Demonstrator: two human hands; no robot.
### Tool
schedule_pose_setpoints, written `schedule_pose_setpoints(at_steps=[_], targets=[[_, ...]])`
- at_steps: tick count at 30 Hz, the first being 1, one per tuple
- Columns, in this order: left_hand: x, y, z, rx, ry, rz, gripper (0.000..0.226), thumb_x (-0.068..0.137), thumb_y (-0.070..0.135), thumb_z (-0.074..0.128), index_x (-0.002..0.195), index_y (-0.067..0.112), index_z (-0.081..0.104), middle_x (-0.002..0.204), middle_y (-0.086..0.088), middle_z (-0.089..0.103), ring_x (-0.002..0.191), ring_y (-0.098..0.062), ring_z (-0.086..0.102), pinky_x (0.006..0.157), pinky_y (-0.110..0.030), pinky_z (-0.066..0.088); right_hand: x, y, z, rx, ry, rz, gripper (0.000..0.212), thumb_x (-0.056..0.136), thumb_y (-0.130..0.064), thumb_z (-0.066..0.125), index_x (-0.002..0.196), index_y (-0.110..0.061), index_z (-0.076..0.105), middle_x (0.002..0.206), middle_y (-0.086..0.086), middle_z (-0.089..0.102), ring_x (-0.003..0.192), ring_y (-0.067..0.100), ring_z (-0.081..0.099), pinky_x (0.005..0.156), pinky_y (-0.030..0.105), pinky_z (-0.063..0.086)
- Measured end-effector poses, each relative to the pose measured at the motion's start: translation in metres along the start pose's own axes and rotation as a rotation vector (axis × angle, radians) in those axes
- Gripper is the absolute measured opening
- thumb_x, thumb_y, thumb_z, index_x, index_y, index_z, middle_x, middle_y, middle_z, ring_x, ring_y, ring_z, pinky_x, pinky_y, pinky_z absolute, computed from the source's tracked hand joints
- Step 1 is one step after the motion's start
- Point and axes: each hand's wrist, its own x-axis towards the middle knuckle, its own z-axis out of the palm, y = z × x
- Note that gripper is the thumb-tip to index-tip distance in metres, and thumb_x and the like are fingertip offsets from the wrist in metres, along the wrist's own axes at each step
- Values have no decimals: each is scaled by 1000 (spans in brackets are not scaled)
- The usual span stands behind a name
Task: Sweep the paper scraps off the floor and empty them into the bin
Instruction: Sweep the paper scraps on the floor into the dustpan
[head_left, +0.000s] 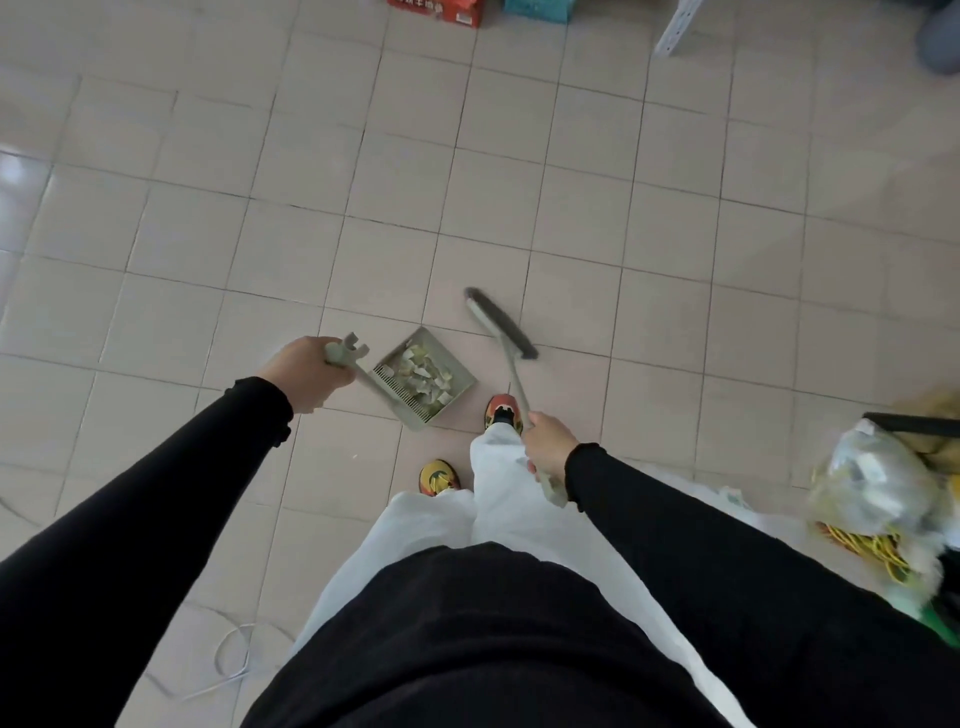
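Observation:
My left hand (306, 373) grips the top of a long grey handle that runs down to a grey dustpan (457, 396) over the tiled floor. Several pale paper scraps (423, 374) lie piled inside the pan. My right hand (548, 444) grips the handle of a grey broom (501, 322), whose head is just right of the dustpan, angled across a tile. At the right edge stands a bin lined with a clear bag (878, 483) stuffed with rubbish.
My two feet in orange-yellow shoes (503, 410) stand just behind the dustpan. A red box (441, 10) and a teal box (537, 8) sit at the far edge, with a white bracket (678, 26) to their right. A white cable (231, 660) lies at lower left.

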Motion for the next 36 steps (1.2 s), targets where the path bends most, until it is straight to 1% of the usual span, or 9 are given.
schedule_pose_setpoints(at_steps=[2,6,10,16,21,27,31,34,36], targets=[[4,4,1,-5,-2,1,4,87,11,61,86,13,65,63,-4,47,51,-22,43,48,-25,39,-16,7,7,133,-72,29,40,100,-11,31,136,-11,48,71,4,44,51,14,41,43,24,36],[9,9,2,9,4,13,9,86,11,61,93,9,66,63,-4,47,50,-23,42,50,-26,39,-47,15,-3,262,-128,-9,40,101,-22,36,137,-30,50,77,4,46,47,11,39,40,22,34],[16,18,1,-1,20,18,17,86,12,62,101,10,69,62,-5,48,52,-25,44,53,-29,40,-65,24,-19,341,-133,-51,36,101,-25,38,131,-33,55,82,6,44,47,12,38,42,24,32],[35,70,7,-36,27,69,20,88,12,62,107,9,69,65,-5,48,50,-22,40,50,-25,38,-48,27,-70,377,-37,-96,38,101,-26,39,136,-36,51,85,6,46,46,10,40,43,25,34],[65,160,19,-2,39,131,18,89,15,63,105,9,68,68,-7,52,54,-24,45,54,-32,43,-23,30,-153,409,25,-149,40,100,-22,39,137,-28,51,83,6,45,45,11,40,41,25,35],[106,311,45,-10,56,168,20,90,12,62,109,11,69,77,-9,54,53,-21,43,49,-26,40,6,26,-295,447,63,-181,39,98,-18,39,134,-24,55,77,5,47,43,10,40,39,25,35],[133,412,65,-30,75,191,23,86,6,62,108,9,69,76,-10,53,52,-22,42,48,-25,38,20,17,-392,494,82,-187,43,98,-16,38,139,-23,51,76,4,47,47,11,41,39,23,35],[154,479,79,-49,73,213,27,83,4,60,109,9,68,83,-9,56,55,-21,42,49,-27,38,31,8,-454,537,101,-188,39,96,-10,36,129,-12,56,73,5,46,46,12,40,36,21,33],[169,522,87,-60,73,230,29,83,3,60,110,9,68,88,-9,58,58,-21,43,50,-27,38,39,-1,-493,573,118,-188,31,96,-9,36,117,-13,58,73,6,47,46,13,39,36,19,33]])
